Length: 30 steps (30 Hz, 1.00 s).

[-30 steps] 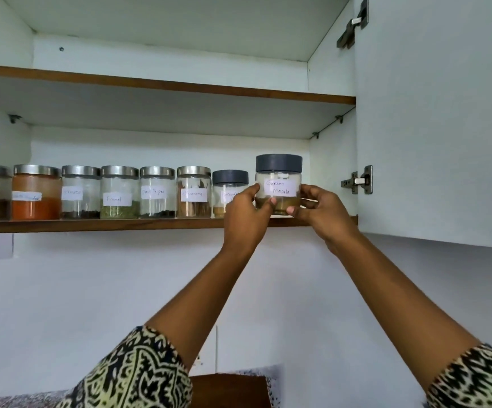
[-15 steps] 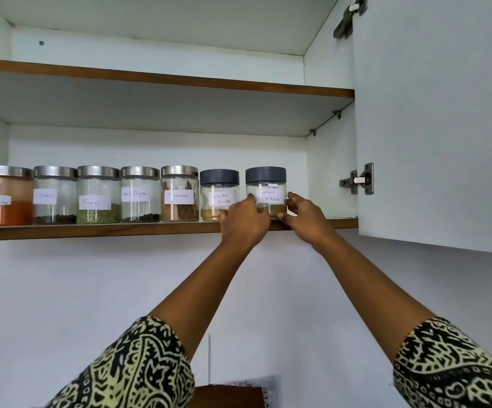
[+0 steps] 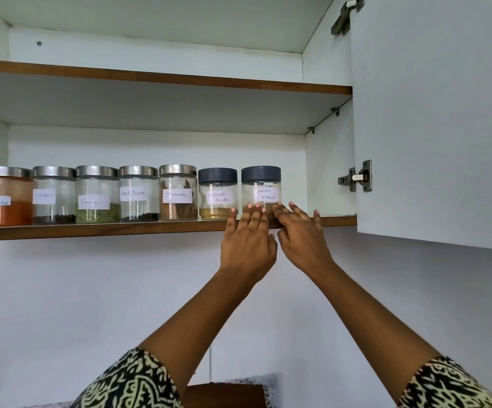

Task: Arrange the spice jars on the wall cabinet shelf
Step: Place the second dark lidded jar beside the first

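Grey-lidded and labelled "Garam Masala", the rightmost jar [image 3: 261, 190] stands upright on the lower cabinet shelf [image 3: 97, 228], at the right end of the row and near its front edge. Only the head view shows the scene. Both hands reach up to this jar from below. The left hand [image 3: 246, 242] has its fingers spread loosely, and its fingertips [image 3: 249, 206] press against the lower front of the glass; this grip is apart, not clamped on anything. Just right of it, the right hand [image 3: 303, 235] is likewise splayed, its fingertips [image 3: 279, 205] at the jar's lower right front, thumb sticking out over the shelf edge. The two hands lie nearly touching each other at the thumbs.

Immediately left of the left hand's grip stands the coriander powder jar [image 3: 217, 193], also grey-lidded, close beside the garam masala jar. Further left run the steel-lidded jars: cinnamon [image 3: 178, 192], black pepper [image 3: 139, 194], fennel [image 3: 97, 195], a jar with an unreadable label [image 3: 53, 195] (the writing is too blurred), and an orange powder jar [image 3: 5, 197]. Right of the right hand's grip, the open cabinet door [image 3: 433, 113] hangs on its hinge [image 3: 356, 179]. Patterned sleeves [image 3: 127, 381] show at the bottom.
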Tool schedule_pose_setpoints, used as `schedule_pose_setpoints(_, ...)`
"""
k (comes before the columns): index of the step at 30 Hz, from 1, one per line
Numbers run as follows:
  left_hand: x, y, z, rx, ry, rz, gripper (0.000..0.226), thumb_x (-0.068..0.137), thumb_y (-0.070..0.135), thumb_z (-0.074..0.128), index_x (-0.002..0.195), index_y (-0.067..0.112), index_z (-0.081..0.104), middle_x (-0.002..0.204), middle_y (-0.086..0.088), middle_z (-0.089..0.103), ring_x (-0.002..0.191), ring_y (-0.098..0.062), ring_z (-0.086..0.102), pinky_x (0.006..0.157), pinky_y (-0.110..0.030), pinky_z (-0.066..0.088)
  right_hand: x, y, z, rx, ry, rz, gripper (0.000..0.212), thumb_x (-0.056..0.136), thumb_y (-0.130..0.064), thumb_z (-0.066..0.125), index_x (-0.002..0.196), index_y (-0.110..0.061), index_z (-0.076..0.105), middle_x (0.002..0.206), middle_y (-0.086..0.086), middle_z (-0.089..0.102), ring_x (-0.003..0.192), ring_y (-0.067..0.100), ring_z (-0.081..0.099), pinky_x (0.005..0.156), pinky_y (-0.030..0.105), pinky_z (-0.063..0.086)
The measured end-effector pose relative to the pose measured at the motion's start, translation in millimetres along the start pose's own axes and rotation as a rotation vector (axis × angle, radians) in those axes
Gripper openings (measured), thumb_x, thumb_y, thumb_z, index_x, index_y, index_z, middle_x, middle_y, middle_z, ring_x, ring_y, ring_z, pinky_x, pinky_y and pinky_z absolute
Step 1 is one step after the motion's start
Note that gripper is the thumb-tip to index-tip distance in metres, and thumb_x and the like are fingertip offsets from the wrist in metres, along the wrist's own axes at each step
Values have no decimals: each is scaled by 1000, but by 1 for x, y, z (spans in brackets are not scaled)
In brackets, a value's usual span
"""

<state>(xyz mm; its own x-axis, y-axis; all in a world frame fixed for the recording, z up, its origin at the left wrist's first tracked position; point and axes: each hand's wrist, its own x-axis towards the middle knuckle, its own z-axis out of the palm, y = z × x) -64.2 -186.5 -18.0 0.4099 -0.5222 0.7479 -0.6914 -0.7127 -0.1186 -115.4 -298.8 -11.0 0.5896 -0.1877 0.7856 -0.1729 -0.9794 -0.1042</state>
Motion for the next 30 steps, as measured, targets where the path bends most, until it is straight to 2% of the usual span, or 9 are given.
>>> schedule_pose_setpoints(10,24,-9,-6,-21,-112,-35,53,101,35,17,149,14,22,158,-4,20,147,-21,11,118,-43,-3,21,-9,3,22,-79,55,42,99,-23,31,141,-26,39,150,-8,37,144,15,21,116,51,5)
schedule_pose_setpoints(15,12,-13,-13,-123,-35,-2,50,100,32,25,147,15,28,157,-5,25,146,-22,15,118,-40,2,4,-13,0,33,0,40,42,98,-23,35,140,-25,41,148,-6,40,144,15,22,116,51,6)
schedule_pose_setpoints(19,-38,-18,-12,-227,87,38,46,98,30,34,143,19,39,152,-1,34,142,-18,25,116,-36,14,-47,-25,-1,73,114,19,43,97,-21,42,140,-22,43,147,-2,42,143,15,26,117,47,4)
schedule_pose_setpoints(23,-115,-23,-3,-416,101,-17,41,96,33,42,136,23,50,147,4,43,139,-16,34,113,-35,24,-119,-41,13,193,185,25,39,91,-20,53,130,-18,55,138,3,54,135,23,42,115,50,12)
schedule_pose_setpoints(26,-188,-23,14,-517,19,-89,43,92,41,40,129,27,57,141,6,50,134,-16,41,111,-39,31,-190,-59,34,272,105,72,40,87,-29,49,125,-21,59,132,1,59,130,22,48,115,49,14)
schedule_pose_setpoints(30,-273,-24,40,-557,-110,-182,40,89,37,44,121,23,63,131,1,60,124,-19,51,102,-37,38,-273,-78,66,344,-106,148,34,90,-25,57,124,-23,59,131,-2,60,127,18,50,117,43,18)
